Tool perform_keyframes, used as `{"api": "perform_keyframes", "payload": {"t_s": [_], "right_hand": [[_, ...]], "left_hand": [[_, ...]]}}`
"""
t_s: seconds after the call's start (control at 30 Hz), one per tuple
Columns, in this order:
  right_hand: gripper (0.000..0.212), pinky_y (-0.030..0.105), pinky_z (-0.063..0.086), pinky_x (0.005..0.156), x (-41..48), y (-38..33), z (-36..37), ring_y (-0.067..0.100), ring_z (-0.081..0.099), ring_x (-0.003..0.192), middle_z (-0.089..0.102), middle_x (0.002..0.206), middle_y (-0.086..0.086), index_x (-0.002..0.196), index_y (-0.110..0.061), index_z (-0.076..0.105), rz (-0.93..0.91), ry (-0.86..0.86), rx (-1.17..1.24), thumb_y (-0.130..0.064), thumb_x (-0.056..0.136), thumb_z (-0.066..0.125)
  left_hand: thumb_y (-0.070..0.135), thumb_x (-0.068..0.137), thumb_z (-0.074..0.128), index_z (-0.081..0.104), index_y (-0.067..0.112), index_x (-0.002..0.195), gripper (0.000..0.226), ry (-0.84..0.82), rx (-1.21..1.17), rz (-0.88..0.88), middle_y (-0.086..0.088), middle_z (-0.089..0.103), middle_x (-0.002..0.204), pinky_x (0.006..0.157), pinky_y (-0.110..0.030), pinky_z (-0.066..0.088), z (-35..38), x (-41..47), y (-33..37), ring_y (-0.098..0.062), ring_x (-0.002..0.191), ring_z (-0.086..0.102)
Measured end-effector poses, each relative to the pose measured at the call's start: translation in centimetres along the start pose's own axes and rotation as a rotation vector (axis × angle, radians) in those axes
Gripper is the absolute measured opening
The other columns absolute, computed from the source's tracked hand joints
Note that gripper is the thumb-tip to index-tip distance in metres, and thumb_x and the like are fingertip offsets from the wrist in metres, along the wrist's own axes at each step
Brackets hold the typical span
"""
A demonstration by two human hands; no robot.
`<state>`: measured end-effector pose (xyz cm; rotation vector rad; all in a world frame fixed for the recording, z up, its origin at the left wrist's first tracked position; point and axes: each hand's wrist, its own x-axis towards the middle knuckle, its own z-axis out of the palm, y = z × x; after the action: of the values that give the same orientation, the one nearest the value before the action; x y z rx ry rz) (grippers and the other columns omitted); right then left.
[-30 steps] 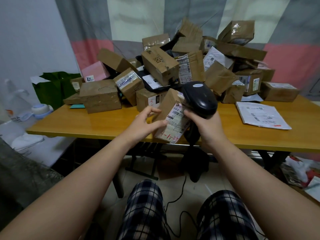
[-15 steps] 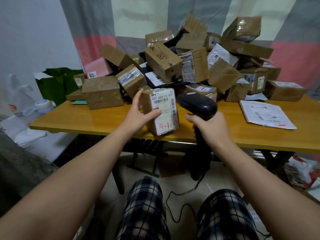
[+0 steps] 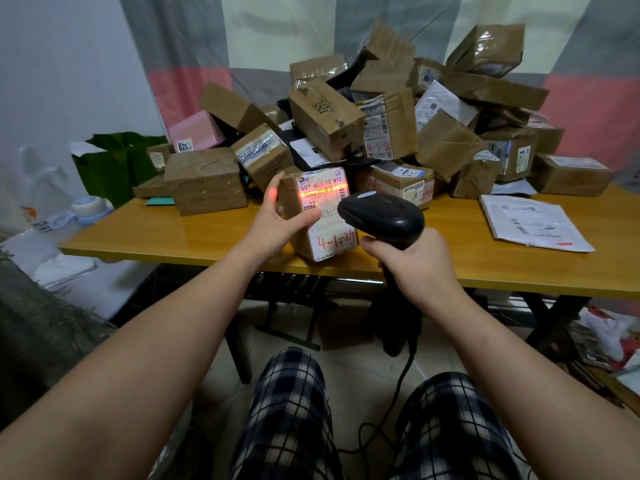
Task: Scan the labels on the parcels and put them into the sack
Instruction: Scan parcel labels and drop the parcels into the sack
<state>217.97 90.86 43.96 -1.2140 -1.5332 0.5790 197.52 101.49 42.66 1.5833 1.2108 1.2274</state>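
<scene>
- Left hand (image 3: 277, 225) grips a small brown cardboard parcel with a white printed label (image 3: 327, 233). The thumb lies across the label face and the fingers curl round the left side.
- The parcel is held upright over the near edge of the yellow-orange wooden table (image 3: 173, 233), label toward the camera and "4-1-24" handwritten in red near its bottom.
- Right hand (image 3: 419, 268) is wrapped tight round the handle of a black handheld barcode scanner (image 3: 381, 216). The scanner head sits just beside the parcel's right edge.
- A red scan line (image 3: 322, 194) crosses the upper barcode and spills onto a left fingertip.
- A black cable (image 3: 403, 382) trails down from the scanner.
- Behind: a heap of brown cardboard boxes (image 3: 398, 133), a pink box (image 3: 195, 131) and a flat white mailer (image 3: 533, 223).
</scene>
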Motion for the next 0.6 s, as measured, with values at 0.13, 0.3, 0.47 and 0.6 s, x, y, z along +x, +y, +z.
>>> {"api": "perform_keyframes", "payload": {"t_s": [0.13, 0.3, 0.47, 0.6], "right_hand": [[0.019, 0.010, 0.041, 0.053, -0.02, -0.08, 0.04, -0.002, 0.059, 0.060, 0.061, 0.061, -0.011, 0.072, -0.032, 0.061, -0.005, 0.001, -0.023, -0.024, 0.080, 0.076], [0.021, 0.007, 0.042, 0.056, -0.06, -0.29, 0.00, -0.007, 0.060, 0.067, 0.062, 0.067, -0.012, 0.076, -0.036, 0.060, -0.048, 0.003, -0.032, -0.023, 0.080, 0.075], [0.026, 0.005, 0.043, 0.058, -0.34, -0.37, 0.07, -0.011, 0.059, 0.070, 0.062, 0.069, -0.015, 0.077, -0.039, 0.058, -0.082, -0.002, -0.038, -0.019, 0.080, 0.076], [0.031, 0.003, 0.042, 0.060, -0.75, -0.28, 0.18, -0.016, 0.058, 0.074, 0.062, 0.074, -0.018, 0.079, -0.041, 0.058, -0.082, 0.034, -0.010, -0.017, 0.079, 0.077]], "left_hand": [[0.030, 0.079, 0.075, 0.011, 0.034, 0.151, 0.097, 0.002, 0.019, -0.007, -0.003, 0.043, 0.145, 0.088, -0.025, 0.039, 0.15, -0.10, 0.04, -0.015, 0.124, 0.041], [0.028, 0.080, 0.075, 0.012, 0.035, 0.150, 0.095, 0.000, 0.008, -0.023, -0.007, 0.045, 0.143, 0.106, -0.045, 0.040, 0.08, -0.13, 0.28, -0.025, 0.131, 0.042], [0.025, 0.081, 0.074, 0.011, 0.034, 0.150, 0.094, -0.001, 0.009, -0.022, -0.006, 0.045, 0.143, 0.105, -0.043, 0.040, 0.22, -0.30, 0.41, -0.023, 0.130, 0.042], [0.025, 0.082, 0.073, 0.010, 0.033, 0.150, 0.093, 0.004, 0.016, -0.011, -0.005, 0.044, 0.143, 0.103, -0.040, 0.040, 0.32, -0.28, 0.35, -0.022, 0.131, 0.041]]}}
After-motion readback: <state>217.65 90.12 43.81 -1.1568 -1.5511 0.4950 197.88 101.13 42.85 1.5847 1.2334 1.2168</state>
